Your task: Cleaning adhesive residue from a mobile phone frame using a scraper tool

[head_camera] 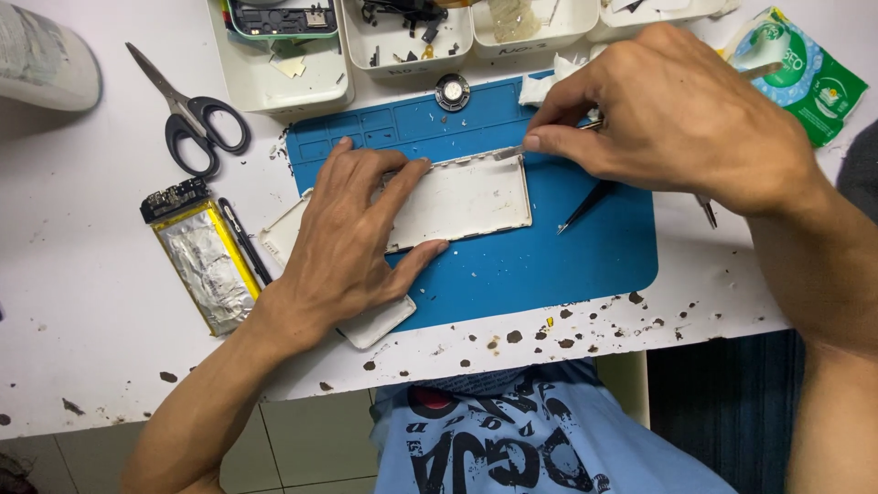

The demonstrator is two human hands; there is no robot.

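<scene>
I see bare room on the blue mat (pixel 549 265) below and right of the white panel (pixel 466 201). Black tweezers (pixel 585 206) lie just right of the panel. Left of it, scissors (pixel 187 114) and a silver battery (pixel 206 261) block the way; trays (pixel 293 87) wall the far side.

Bare forearms; light blue T-shirt (pixel 512 439) printed with black-and-red lettering.

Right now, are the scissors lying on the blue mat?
No, the scissors lie on the white table, left of the blue mat and clear of its edge.
</scene>
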